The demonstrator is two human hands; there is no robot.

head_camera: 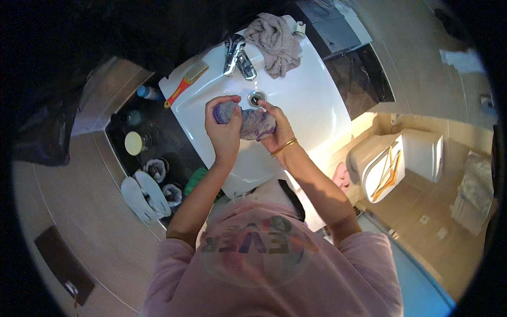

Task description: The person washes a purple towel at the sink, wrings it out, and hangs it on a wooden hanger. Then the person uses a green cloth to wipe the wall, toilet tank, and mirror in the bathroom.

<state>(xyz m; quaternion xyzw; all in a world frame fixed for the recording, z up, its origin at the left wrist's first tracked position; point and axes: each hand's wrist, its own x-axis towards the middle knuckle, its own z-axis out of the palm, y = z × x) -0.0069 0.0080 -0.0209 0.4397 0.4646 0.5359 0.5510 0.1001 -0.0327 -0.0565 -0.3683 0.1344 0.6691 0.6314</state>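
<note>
Both my hands hold a fuzzy grey-and-purple cloth item (257, 124) over the white washbasin (313, 99). It may be a slipper or a folded sock; the picture does not settle which. My left hand (222, 132) wraps its left end, thumb across the top. My right hand (280, 128), below a gold bangle (284, 147), grips the right end from the side and underneath. Just beyond the item sits the metal drain (256, 99), partly by my right fingertips. The chrome faucet (240, 57) stands behind the drain, with no water stream visible.
A crumpled grey-brown towel (274, 43) and an orange-handled brush (186, 84) lie on the basin's rim. The dark counter (174, 134) at left bears white slippers (146, 198), a yellow-lidded jar (134, 143) and a blue-capped bottle (149, 92). Hangers (389, 174) rest on the toilet at right.
</note>
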